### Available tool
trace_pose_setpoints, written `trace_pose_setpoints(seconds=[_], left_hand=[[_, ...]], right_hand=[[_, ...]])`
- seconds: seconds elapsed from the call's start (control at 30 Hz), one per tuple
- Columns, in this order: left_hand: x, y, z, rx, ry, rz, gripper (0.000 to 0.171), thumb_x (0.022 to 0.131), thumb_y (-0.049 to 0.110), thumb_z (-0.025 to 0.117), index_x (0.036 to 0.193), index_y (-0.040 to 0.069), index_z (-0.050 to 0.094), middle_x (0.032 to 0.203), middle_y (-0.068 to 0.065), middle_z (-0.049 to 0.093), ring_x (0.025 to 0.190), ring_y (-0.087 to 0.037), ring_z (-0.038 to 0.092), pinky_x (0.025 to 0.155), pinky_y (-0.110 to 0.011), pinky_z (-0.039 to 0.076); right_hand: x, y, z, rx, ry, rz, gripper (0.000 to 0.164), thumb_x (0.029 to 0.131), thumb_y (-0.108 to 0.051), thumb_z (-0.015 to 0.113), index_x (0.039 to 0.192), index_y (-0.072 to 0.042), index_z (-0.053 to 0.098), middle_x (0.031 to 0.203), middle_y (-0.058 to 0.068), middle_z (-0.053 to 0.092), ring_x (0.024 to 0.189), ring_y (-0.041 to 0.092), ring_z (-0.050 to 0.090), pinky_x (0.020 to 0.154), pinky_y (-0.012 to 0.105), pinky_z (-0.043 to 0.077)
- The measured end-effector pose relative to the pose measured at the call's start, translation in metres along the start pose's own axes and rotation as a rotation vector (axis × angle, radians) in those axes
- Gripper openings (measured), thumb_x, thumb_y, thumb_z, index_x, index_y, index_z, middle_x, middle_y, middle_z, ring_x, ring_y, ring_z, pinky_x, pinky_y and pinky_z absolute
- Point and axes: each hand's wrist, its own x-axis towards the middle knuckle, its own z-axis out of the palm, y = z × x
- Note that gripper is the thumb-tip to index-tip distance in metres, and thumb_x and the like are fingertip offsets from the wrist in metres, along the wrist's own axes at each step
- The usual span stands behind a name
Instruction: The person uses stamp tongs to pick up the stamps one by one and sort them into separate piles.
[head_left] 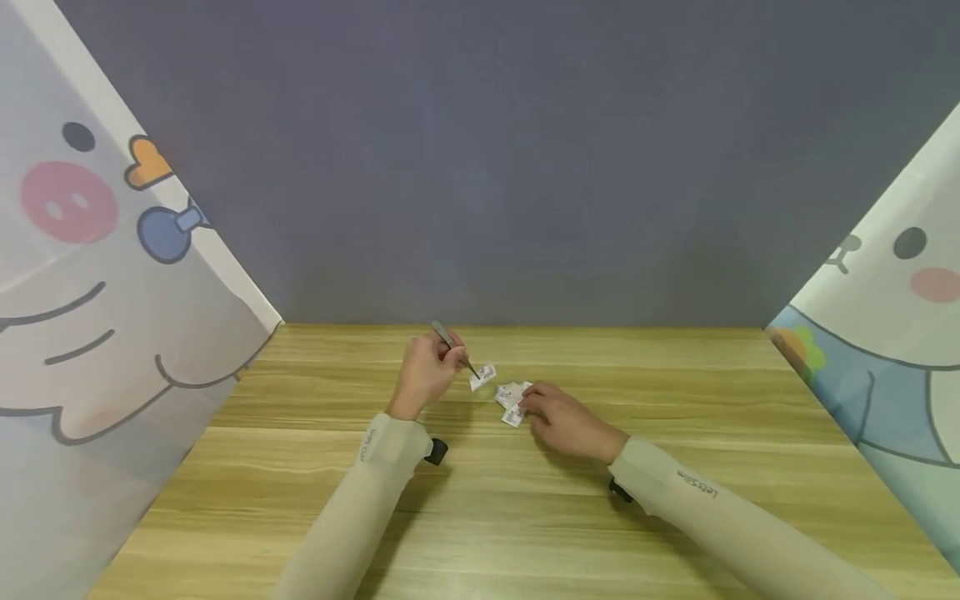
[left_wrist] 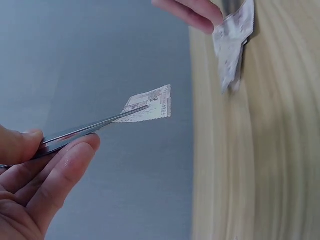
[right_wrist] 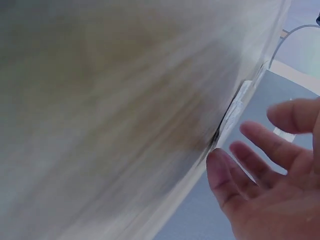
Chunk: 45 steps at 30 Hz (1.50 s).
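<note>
My left hand (head_left: 429, 373) pinches metal tweezers (left_wrist: 75, 139) between thumb and fingers. A small pale stamp (left_wrist: 152, 103) with toothed edges and faint printing is caught at the tweezers' tips, held up above the table. To its right, several similar stamps lie in a loose overlapping pile (head_left: 512, 394) on the wood. My right hand (head_left: 566, 423) is at the right side of this pile, its fingertips close over the edge. The right wrist view shows that hand's fingers (right_wrist: 257, 137) loosely bent and apart, with nothing between them. Whether they touch the stamps cannot be made out.
Under both hands spreads a wood-grain table (head_left: 480, 517). A plain grey panel (head_left: 480, 167) rises at its back edge. Cartoon-printed panels stand at the left (head_left: 217, 333) and right (head_left: 892, 400) sides.
</note>
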Motion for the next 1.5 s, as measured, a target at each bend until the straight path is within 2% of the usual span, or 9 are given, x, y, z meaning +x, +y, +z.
trace_pose_setpoints(seconds=[0.17, 0.37, 0.5, 0.67, 0.8, 1.07, 1.2, 1.3, 1.5], left_hand=[[-0.001, 0.0, -0.008, -0.049, 0.017, -0.025, 0.005, 0.093, 0.005, 0.06, 0.092, 0.001, 0.062, 0.077, -0.008, 0.068, 0.067, -0.015, 0.066, 0.058, -0.024, 0.054], [-0.003, -0.004, -0.019, -0.058, 0.032, -0.05, 0.004, 0.092, 0.003, 0.06, 0.092, -0.001, 0.062, 0.078, -0.009, 0.068, 0.067, -0.017, 0.067, 0.058, -0.025, 0.054], [-0.004, -0.009, -0.028, -0.038, 0.043, -0.076, 0.005, 0.092, 0.003, 0.06, 0.092, -0.002, 0.062, 0.079, -0.011, 0.068, 0.066, -0.019, 0.067, 0.057, -0.026, 0.054], [-0.006, -0.015, -0.037, 0.008, 0.038, -0.12, 0.006, 0.093, 0.004, 0.059, 0.093, -0.001, 0.062, 0.079, -0.011, 0.068, 0.066, -0.02, 0.067, 0.056, -0.027, 0.054], [-0.008, -0.022, -0.043, 0.005, 0.009, -0.162, 0.007, 0.094, 0.004, 0.058, 0.093, -0.001, 0.062, 0.08, -0.011, 0.067, 0.069, -0.024, 0.067, 0.059, -0.03, 0.054], [-0.009, -0.041, -0.053, 0.088, 0.008, -0.231, 0.01, 0.094, 0.004, 0.057, 0.092, -0.002, 0.063, 0.076, -0.011, 0.067, 0.067, -0.024, 0.066, 0.058, -0.032, 0.054], [-0.01, -0.051, -0.056, 0.12, 0.01, -0.252, 0.011, 0.094, 0.005, 0.056, 0.093, -0.003, 0.064, 0.076, -0.011, 0.067, 0.064, -0.021, 0.065, 0.057, -0.032, 0.053], [-0.01, -0.058, -0.057, 0.126, 0.012, -0.28, 0.01, 0.094, 0.005, 0.057, 0.091, -0.001, 0.063, 0.075, -0.01, 0.066, 0.063, -0.02, 0.065, 0.055, -0.031, 0.053], [-0.01, -0.066, -0.057, 0.149, 0.021, -0.298, 0.011, 0.094, 0.007, 0.057, 0.09, -0.001, 0.064, 0.073, -0.009, 0.066, 0.064, -0.026, 0.066, 0.05, -0.03, 0.051]], right_hand=[[0.007, -0.007, -0.003, 0.011, 0.079, 0.026, 0.022, 0.09, -0.004, 0.057, 0.112, 0.0, 0.064, 0.105, 0.005, 0.058, 0.093, 0.016, 0.056, 0.081, 0.034, 0.049], [0.019, -0.015, -0.003, 0.038, 0.124, -0.014, 0.024, 0.092, -0.005, 0.056, 0.114, -0.002, 0.064, 0.113, 0.003, 0.058, 0.1, 0.017, 0.055, 0.084, 0.034, 0.048], [0.027, -0.023, -0.001, 0.041, 0.129, -0.037, 0.024, 0.091, -0.005, 0.059, 0.115, 0.0, 0.063, 0.116, 0.007, 0.058, 0.108, 0.022, 0.055, 0.091, 0.039, 0.045], [0.037, -0.03, 0.002, 0.042, 0.09, -0.013, 0.026, 0.093, -0.008, 0.059, 0.117, 0.0, 0.062, 0.12, 0.008, 0.057, 0.114, 0.025, 0.052, 0.097, 0.039, 0.041], [0.047, -0.036, 0.007, 0.041, 0.05, 0.006, 0.029, 0.094, -0.009, 0.056, 0.122, -0.001, 0.06, 0.126, 0.007, 0.055, 0.121, 0.025, 0.048, 0.101, 0.038, 0.037], [0.069, -0.049, 0.022, 0.059, -0.049, -0.024, 0.038, 0.095, -0.009, 0.055, 0.131, 0.001, 0.052, 0.137, 0.012, 0.047, 0.128, 0.026, 0.041, 0.106, 0.038, 0.032], [0.081, -0.053, 0.029, 0.038, -0.12, -0.016, 0.039, 0.098, -0.009, 0.048, 0.136, 0.0, 0.048, 0.143, 0.012, 0.041, 0.134, 0.024, 0.033, 0.109, 0.036, 0.026], [0.09, -0.057, 0.033, 0.031, -0.155, -0.019, 0.04, 0.097, -0.005, 0.045, 0.136, 0.0, 0.047, 0.144, 0.013, 0.04, 0.135, 0.024, 0.032, 0.109, 0.035, 0.025], [0.105, -0.065, 0.042, 0.005, -0.211, -0.021, 0.041, 0.096, -0.004, 0.041, 0.137, -0.001, 0.047, 0.145, 0.01, 0.039, 0.135, 0.021, 0.032, 0.109, 0.031, 0.025]])
